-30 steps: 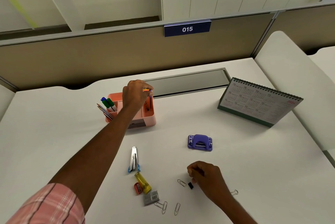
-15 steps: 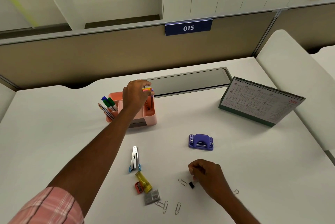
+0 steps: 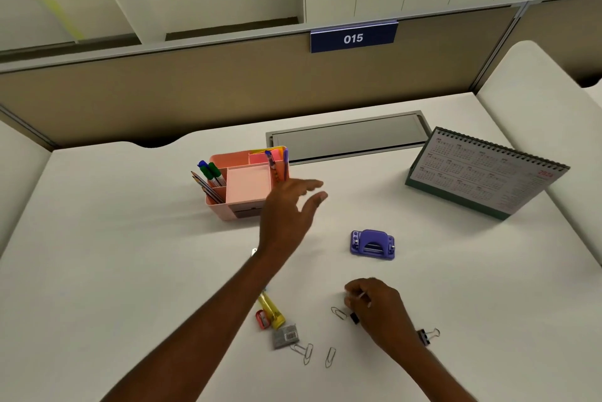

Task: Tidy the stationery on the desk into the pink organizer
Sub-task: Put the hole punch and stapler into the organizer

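Pink organizer [image 3: 249, 186] holding pens, left hand [image 3: 286, 216] grip apart, right hand [image 3: 378, 307] grip unclear

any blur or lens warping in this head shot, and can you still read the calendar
Head view: the left hand is motion-smeared at its fingers; wide-angle bending curves the desk edges and partition; light is soft and even, with faint shadows; the calendar print is too small to read, the 015 sign is sharp.
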Tool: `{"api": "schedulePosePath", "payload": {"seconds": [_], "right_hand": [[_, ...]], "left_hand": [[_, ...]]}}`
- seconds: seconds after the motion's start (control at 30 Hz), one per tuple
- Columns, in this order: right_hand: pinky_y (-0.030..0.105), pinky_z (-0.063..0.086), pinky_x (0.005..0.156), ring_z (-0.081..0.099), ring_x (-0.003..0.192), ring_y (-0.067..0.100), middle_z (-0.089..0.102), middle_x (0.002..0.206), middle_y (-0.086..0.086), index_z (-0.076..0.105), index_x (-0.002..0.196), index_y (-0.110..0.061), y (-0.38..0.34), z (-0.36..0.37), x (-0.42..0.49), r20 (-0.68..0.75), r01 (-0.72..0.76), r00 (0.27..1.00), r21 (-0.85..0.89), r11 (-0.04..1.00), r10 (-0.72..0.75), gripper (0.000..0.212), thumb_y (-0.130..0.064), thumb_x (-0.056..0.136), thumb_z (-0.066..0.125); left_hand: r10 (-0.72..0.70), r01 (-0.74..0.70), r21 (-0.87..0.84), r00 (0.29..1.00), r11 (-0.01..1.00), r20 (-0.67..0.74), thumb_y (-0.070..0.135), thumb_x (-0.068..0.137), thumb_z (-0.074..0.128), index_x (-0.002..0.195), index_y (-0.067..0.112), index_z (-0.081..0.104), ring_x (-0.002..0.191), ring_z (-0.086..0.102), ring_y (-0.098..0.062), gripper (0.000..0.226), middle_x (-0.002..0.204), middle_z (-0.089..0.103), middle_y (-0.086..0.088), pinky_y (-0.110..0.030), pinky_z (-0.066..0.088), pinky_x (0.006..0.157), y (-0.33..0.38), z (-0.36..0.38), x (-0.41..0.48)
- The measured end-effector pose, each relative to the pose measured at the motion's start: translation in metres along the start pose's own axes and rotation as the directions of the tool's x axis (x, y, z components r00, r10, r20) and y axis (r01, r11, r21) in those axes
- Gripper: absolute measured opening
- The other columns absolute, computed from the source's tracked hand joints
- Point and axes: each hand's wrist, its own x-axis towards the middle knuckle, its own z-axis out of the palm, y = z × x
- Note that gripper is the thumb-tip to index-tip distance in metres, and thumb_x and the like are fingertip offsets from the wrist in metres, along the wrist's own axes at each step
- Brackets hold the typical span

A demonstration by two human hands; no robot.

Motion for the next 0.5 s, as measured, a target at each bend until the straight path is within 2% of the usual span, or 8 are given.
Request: {"api": "schedulePosePath", "payload": {"seconds": [0.07, 0.13, 0.2, 0.27, 0.33, 0.37, 0.5], "right_hand": [[0.025, 0.057, 0.078, 0.063, 0.087, 0.001, 0.059, 0.114, -0.016, 0.061, 0.123, -0.034, 0.001, 0.001, 0.005, -0.161, 0.059, 0.985, -0.034, 0.998, -0.063, 0.038, -0.028, 0.089, 0.077], [0.03, 0.058, 0.083, 0.06, 0.105, 0.004, 0.051, 0.131, -0.012, 0.049, 0.138, -0.033, 0.001, -0.005, 0.015, -0.286, 0.052, 0.956, -0.082, 0.995, -0.074, 0.056, -0.03, 0.09, 0.076], [0.038, 0.055, 0.097, 0.049, 0.13, 0.017, 0.044, 0.149, -0.004, 0.04, 0.149, -0.026, 0.002, -0.013, 0.029, -0.347, 0.019, 0.935, -0.148, 0.989, -0.07, 0.069, -0.027, 0.09, 0.076], [0.04, 0.05, 0.101, 0.039, 0.141, 0.023, 0.039, 0.156, 0.002, 0.036, 0.154, -0.02, 0.004, -0.021, 0.042, -0.345, -0.028, 0.937, -0.223, 0.975, -0.052, 0.077, -0.023, 0.089, 0.078], [0.041, 0.053, 0.096, 0.039, 0.139, 0.027, 0.043, 0.153, 0.006, 0.038, 0.153, -0.017, 0.007, -0.025, 0.053, -0.329, -0.065, 0.944, -0.281, 0.957, -0.032, 0.077, -0.02, 0.087, 0.079], [0.042, 0.055, 0.091, 0.043, 0.135, 0.028, 0.048, 0.147, 0.007, 0.041, 0.149, -0.016, 0.009, -0.027, 0.057, -0.329, -0.071, 0.944, -0.284, 0.956, -0.028, 0.074, -0.018, 0.086, 0.079], [0.04, 0.056, 0.071, 0.053, 0.107, 0.024, 0.06, 0.118, 0.002, 0.054, 0.123, -0.018, 0.012, -0.028, 0.068, -0.367, -0.067, 0.93, -0.257, 0.964, -0.034, 0.05, -0.004, 0.08, 0.076]], "left_hand": [[-0.062, 0.066, -0.034, 0.992, 0.997, 0.109, 0.036, 0.093, 0.076, 0.116, 0.027, 0.077, 0.091, 0.067, -0.005, 0.024, 0.106, 0.074, 0.013, -0.029, 0.058, 0.077, 0.0, 0.008, -0.019], [-0.175, 0.192, -0.049, 0.954, 0.98, 0.242, 0.033, 0.091, 0.079, 0.113, 0.026, 0.077, 0.086, 0.069, -0.005, 0.024, 0.101, 0.075, 0.012, -0.033, 0.06, 0.079, -0.003, 0.02, -0.032], [-0.316, 0.349, -0.027, 0.875, 0.937, 0.367, 0.031, 0.088, 0.081, 0.114, 0.023, 0.077, 0.086, 0.07, -0.008, 0.028, 0.101, 0.076, 0.007, -0.036, 0.061, 0.086, -0.007, 0.035, -0.043], [-0.426, 0.46, 0.035, 0.787, 0.887, 0.447, 0.032, 0.086, 0.082, 0.119, 0.022, 0.074, 0.094, 0.071, -0.013, 0.036, 0.107, 0.075, 0.003, -0.035, 0.058, 0.093, -0.009, 0.052, -0.051], [-0.484, 0.52, 0.069, 0.728, 0.851, 0.487, 0.034, 0.086, 0.081, 0.126, 0.023, 0.07, 0.103, 0.069, -0.016, 0.043, 0.113, 0.074, 0.0, -0.03, 0.055, 0.095, -0.006, 0.066, -0.056], [-0.487, 0.529, 0.062, 0.72, 0.846, 0.495, 0.033, 0.086, 0.081, 0.128, 0.024, 0.069, 0.104, 0.069, -0.017, 0.045, 0.114, 0.073, -0.001, -0.03, 0.054, 0.095, -0.003, 0.073, -0.057], [-0.4, 0.455, 0.016, 0.765, 0.89, 0.505, 0.021, 0.088, 0.077, 0.13, 0.021, 0.069, 0.103, 0.069, -0.019, 0.042, 0.113, 0.075, -0.003, -0.027, 0.051, 0.091, 0.014, 0.091, -0.057]]}}
